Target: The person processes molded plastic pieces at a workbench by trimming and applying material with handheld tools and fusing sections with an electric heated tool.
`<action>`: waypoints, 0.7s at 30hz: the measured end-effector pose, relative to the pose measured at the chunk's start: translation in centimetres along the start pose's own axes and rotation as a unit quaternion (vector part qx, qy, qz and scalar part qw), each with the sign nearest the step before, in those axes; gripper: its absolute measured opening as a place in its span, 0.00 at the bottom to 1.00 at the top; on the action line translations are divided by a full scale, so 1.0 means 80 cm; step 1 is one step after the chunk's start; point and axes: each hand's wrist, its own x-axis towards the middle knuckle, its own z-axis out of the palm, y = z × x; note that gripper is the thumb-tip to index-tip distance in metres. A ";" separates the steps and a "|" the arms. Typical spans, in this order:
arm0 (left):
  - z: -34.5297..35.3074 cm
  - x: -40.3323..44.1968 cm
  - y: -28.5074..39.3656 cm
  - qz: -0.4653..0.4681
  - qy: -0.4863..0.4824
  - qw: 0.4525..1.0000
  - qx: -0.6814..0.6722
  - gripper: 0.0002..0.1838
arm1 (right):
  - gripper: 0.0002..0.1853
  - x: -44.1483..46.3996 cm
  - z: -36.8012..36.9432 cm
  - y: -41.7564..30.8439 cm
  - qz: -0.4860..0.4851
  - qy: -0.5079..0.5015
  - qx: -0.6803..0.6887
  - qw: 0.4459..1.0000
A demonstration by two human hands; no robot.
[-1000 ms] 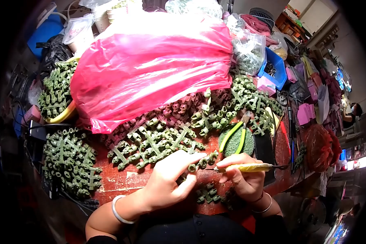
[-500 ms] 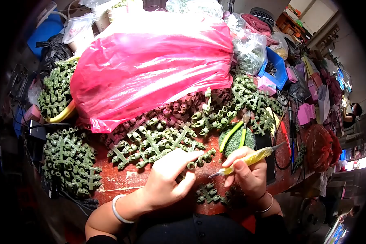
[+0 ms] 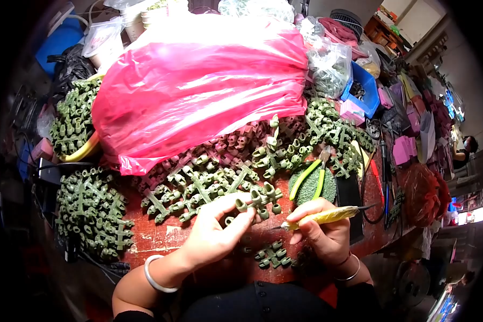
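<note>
Between thumb and fingers, my left hand (image 3: 217,228) pinches a green branched piece (image 3: 260,199) with small cup-like ends, raised above the red worn table (image 3: 161,244). My right hand (image 3: 323,231) is closed round a thin pointed tool with a yellow wrapped grip (image 3: 330,216); its tip points left, just below the green piece and apart from it. Another green branched piece (image 3: 273,255) lies on the table below the hands. Pliers with yellow-green handles (image 3: 320,182) rest on a round green textured pad (image 3: 305,189) beyond my right hand.
Heaps of green pieces lie at the left (image 3: 91,214) and beyond my hands (image 3: 201,188). A large pink plastic bag (image 3: 204,86) covers the middle back. A blue bin (image 3: 364,88) and a dark red bag (image 3: 421,193) are at the right. Another person (image 3: 467,147) is at the far right.
The green piece in my left hand has turned, showing more of its branches. The tool in my right hand first drew back from the piece, then its tip swung to a flatter angle.
</note>
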 end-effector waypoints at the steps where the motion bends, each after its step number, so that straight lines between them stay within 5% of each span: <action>1: -0.002 0.000 0.009 -0.063 -0.005 0.996 -0.060 0.06 | 0.13 0.002 0.001 0.002 -0.022 0.013 -0.008 1.000; 5: -0.003 0.003 0.017 -0.148 -0.016 0.978 -0.147 0.05 | 0.11 0.008 -0.002 0.001 -0.052 -0.001 -0.071 0.996; 16: -0.010 0.004 0.009 -0.152 -0.038 0.973 -0.169 0.07 | 0.08 0.015 -0.009 0.000 -0.108 -0.048 -0.166 0.979; 21: -0.011 0.005 0.012 -0.173 -0.024 0.960 -0.219 0.11 | 0.09 0.010 -0.013 0.000 -0.067 -0.055 -0.099 0.991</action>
